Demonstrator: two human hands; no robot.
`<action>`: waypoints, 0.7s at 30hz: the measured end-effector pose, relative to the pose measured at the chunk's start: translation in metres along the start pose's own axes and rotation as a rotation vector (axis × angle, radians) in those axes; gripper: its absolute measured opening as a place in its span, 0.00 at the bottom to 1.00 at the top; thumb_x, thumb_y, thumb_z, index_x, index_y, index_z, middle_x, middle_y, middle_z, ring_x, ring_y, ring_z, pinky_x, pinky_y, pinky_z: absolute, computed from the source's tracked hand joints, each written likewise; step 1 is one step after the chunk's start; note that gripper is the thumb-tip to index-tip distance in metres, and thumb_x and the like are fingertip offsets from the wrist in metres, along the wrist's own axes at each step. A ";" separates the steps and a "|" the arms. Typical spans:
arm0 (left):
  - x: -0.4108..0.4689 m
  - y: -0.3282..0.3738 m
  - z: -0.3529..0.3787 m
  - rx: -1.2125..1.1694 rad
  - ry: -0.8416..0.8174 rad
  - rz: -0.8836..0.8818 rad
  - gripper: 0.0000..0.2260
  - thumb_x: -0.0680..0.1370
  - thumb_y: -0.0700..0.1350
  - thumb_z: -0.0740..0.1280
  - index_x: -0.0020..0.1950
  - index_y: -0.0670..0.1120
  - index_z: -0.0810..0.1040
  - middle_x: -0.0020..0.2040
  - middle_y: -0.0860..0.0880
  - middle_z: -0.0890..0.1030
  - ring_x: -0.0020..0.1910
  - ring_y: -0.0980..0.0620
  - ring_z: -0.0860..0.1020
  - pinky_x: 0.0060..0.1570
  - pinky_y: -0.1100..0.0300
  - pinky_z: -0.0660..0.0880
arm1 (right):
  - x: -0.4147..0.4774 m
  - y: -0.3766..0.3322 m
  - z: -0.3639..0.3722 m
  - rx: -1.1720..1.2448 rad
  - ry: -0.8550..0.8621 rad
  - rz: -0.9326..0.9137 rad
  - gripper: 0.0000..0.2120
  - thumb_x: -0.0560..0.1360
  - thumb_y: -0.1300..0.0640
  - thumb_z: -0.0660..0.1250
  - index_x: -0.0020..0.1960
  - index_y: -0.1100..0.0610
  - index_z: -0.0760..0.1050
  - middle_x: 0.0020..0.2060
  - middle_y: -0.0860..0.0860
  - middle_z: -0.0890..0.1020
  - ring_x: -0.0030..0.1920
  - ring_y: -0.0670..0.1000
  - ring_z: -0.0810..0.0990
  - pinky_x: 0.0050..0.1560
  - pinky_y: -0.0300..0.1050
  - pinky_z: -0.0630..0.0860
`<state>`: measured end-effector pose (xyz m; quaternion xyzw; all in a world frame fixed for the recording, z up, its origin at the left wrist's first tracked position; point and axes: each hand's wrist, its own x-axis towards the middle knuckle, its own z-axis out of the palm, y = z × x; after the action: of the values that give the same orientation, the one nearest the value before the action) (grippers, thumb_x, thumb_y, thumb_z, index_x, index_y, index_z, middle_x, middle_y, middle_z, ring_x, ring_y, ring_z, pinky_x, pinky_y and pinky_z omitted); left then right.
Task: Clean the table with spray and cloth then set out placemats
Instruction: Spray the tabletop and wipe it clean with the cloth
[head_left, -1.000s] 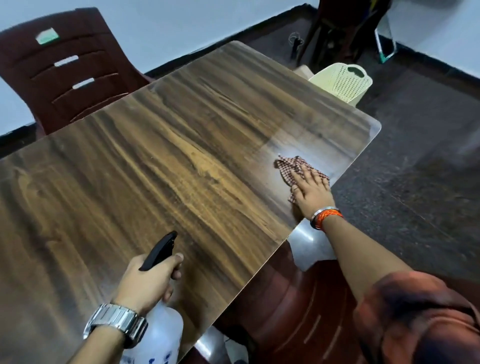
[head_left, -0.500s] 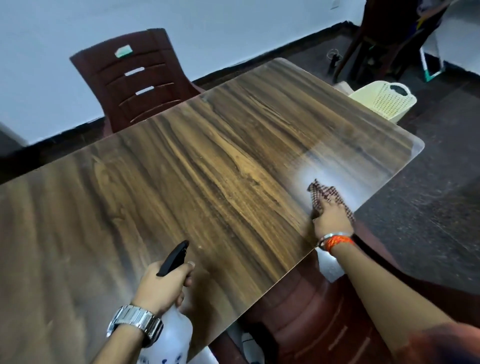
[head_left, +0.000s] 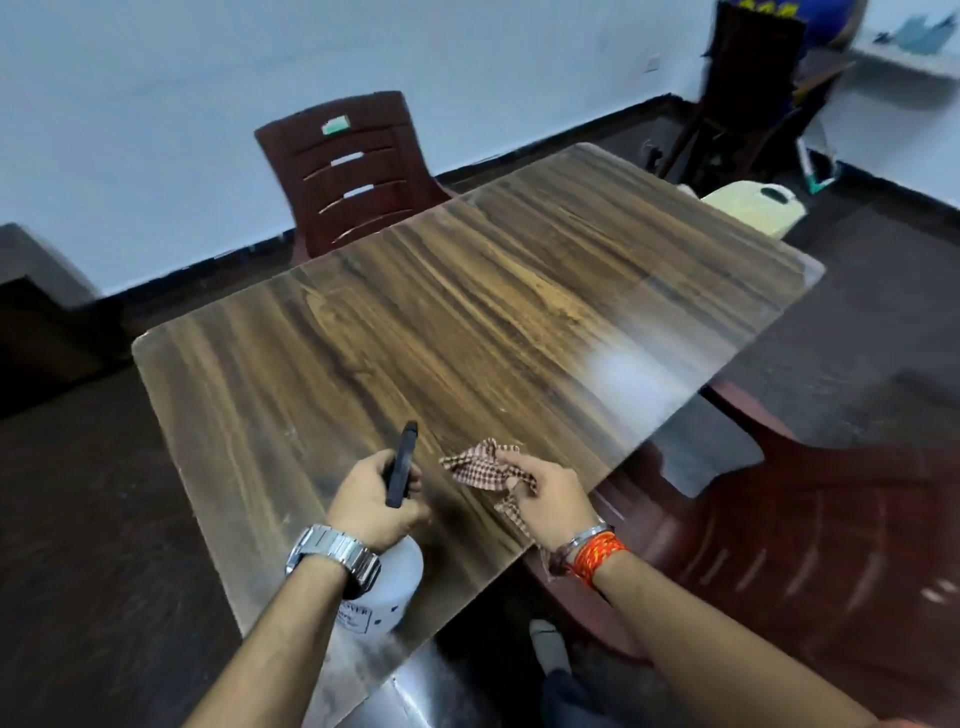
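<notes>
The wood-grain table (head_left: 467, 322) fills the middle of the head view. My left hand (head_left: 371, 501) grips a white spray bottle (head_left: 387, 587) by its black trigger head, low over the table's near edge. My right hand (head_left: 545, 499) holds a crumpled red-and-white checked cloth (head_left: 483, 467) lifted just above the tabletop, close to the right of the bottle. A pale sheen (head_left: 623, 374) shows on the table surface near its right edge. No placemats are in view.
A dark red plastic chair (head_left: 353, 171) stands at the table's far side. Another red chair (head_left: 810, 530) sits at the right, under the table edge. A pale yellow basket (head_left: 753, 208) rests on the floor beyond the far corner, with dark chairs (head_left: 748, 88) behind it.
My right hand has drawn the cloth back from the table's right edge to beside the spray bottle and bunched it up. The view has pulled back and swung, showing the whole table.
</notes>
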<state>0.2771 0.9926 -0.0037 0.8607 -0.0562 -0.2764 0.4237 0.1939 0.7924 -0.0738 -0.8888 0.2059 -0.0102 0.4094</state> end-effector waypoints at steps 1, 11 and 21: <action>-0.004 0.007 0.004 0.026 -0.021 0.039 0.14 0.65 0.33 0.77 0.44 0.44 0.77 0.40 0.51 0.80 0.31 0.56 0.75 0.32 0.62 0.71 | -0.012 0.000 -0.012 -0.012 0.072 0.023 0.20 0.75 0.61 0.64 0.62 0.44 0.78 0.58 0.49 0.82 0.61 0.49 0.78 0.63 0.41 0.72; -0.059 0.118 0.098 0.184 -0.101 0.447 0.11 0.67 0.41 0.78 0.45 0.46 0.78 0.36 0.52 0.80 0.35 0.51 0.78 0.37 0.58 0.71 | -0.100 0.037 -0.161 -0.196 0.519 0.113 0.21 0.74 0.60 0.64 0.65 0.45 0.76 0.51 0.50 0.84 0.54 0.57 0.77 0.56 0.47 0.75; -0.100 0.263 0.266 0.397 -0.143 0.713 0.11 0.67 0.45 0.77 0.41 0.49 0.76 0.38 0.53 0.80 0.39 0.50 0.78 0.36 0.60 0.70 | -0.151 0.133 -0.345 -0.225 0.708 0.110 0.18 0.73 0.58 0.68 0.62 0.47 0.79 0.56 0.50 0.83 0.57 0.52 0.80 0.59 0.41 0.72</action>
<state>0.0904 0.6731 0.1096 0.8312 -0.4320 -0.1552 0.3137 -0.0561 0.5226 0.0807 -0.8572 0.3819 -0.2722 0.2127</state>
